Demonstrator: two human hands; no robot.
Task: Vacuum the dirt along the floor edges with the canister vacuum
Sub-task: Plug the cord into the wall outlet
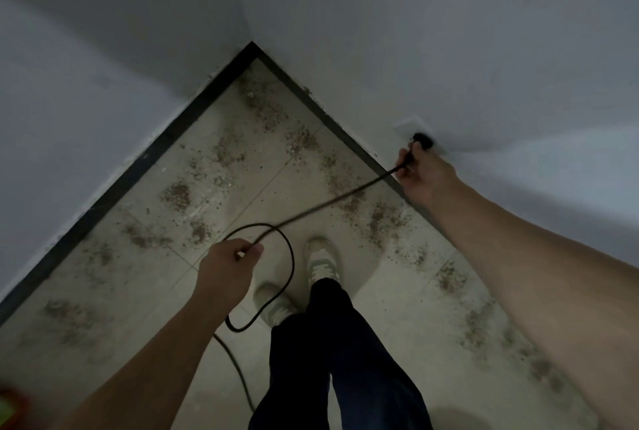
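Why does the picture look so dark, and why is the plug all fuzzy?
Head view: the room is dimly lit, so the walls look grey; the plug and the cord held by the right hand are smeared by motion blur; the wide lens stretches the arms near the edges.

White wall socket point(410, 125) on the pale wall point(449, 32), just above the right hand point(423, 175). Pale sneakers point(321, 262) and dark trousers point(345, 360) sit right of the left hand point(226, 265), lower down.
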